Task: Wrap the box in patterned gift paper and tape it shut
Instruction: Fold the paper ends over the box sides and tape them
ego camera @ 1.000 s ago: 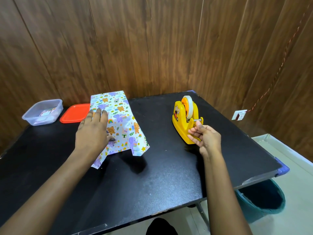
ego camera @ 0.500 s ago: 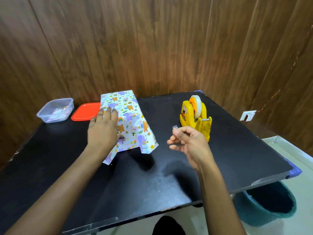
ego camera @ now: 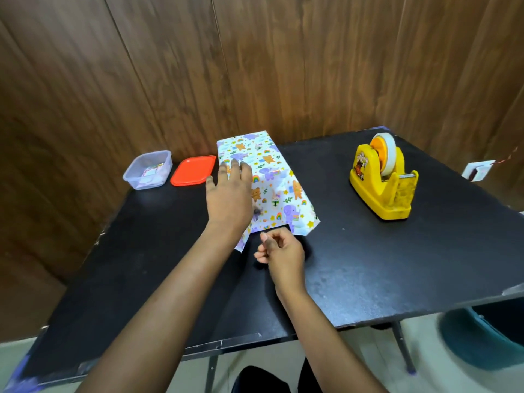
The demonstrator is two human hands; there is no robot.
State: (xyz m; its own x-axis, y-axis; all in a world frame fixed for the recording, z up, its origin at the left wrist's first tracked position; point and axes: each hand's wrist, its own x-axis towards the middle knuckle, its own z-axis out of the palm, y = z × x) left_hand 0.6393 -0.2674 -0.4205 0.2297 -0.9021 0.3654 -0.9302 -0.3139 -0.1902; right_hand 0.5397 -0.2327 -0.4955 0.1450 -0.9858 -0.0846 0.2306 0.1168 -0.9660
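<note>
Palm of left hand flat on wrapped box, right hand curled beside

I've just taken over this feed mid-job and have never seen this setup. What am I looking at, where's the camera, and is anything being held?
There is no machine here, only a person's two bare hands. They are filmed by one wide-angle camera worn on the person's head, looking forward and down. The left hand lies flat on the box in patterned gift paper, pressing it to the black table. The right hand hovers at the paper's loose near end with its fingers curled as if pinching. Whether it holds tape is too small to tell. Also on the table are a yellow tape dispenser, a clear plastic container and a red lid.
</note>
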